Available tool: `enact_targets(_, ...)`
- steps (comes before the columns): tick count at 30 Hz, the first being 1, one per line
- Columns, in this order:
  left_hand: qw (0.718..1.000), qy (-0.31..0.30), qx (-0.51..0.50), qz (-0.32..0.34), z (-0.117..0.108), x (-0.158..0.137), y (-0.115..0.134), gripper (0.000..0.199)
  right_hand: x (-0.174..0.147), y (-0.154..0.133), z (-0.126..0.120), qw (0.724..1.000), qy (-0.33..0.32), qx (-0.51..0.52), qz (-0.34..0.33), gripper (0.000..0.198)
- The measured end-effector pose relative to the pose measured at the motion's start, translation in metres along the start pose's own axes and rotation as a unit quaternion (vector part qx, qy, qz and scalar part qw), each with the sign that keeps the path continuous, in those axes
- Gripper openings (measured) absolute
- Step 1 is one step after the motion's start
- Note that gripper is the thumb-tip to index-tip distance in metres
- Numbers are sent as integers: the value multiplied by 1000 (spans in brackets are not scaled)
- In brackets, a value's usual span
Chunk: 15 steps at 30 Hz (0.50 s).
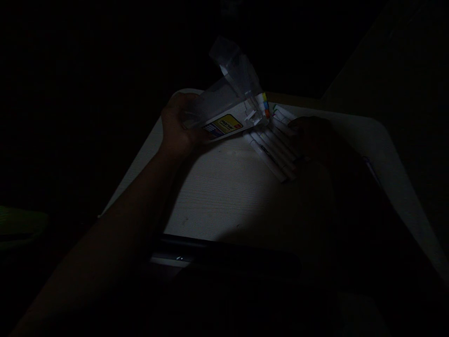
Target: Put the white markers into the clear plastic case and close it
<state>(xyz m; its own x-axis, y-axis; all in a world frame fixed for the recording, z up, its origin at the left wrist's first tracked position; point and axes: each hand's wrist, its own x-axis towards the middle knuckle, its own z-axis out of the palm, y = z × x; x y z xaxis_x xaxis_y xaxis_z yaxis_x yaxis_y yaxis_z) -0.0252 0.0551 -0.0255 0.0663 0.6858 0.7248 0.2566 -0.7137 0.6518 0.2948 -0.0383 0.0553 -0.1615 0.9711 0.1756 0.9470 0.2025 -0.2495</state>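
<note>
My left hand is wrapped round the end of a clear plastic marker case, which is tilted over the table. The case's hinged lid stands up, and a yellow and dark label is on its side. Several white markers lie side by side on the table below the case's far end. My right hand is at the right ends of these markers, its fingers in deep shadow. Whether it grips a marker is hidden by the dark.
The pale wooden table has rounded corners. Along its near edge lies a dark, long object with a shiny strip. Something green is at the far left. The surroundings are very dark.
</note>
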Motion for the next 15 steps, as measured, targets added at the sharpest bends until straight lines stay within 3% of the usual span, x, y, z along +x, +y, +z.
enact_targets(8, 998, -18, 33, 56, 0, -1, -9, 108, 0, -10, -6, 991, -99, -70, 55, 42)
enact_targets(15, 996, -13, 60, 58, -2, 0, -11, 107, 3, -10, -1, 985, -114, -126, 41, 37)
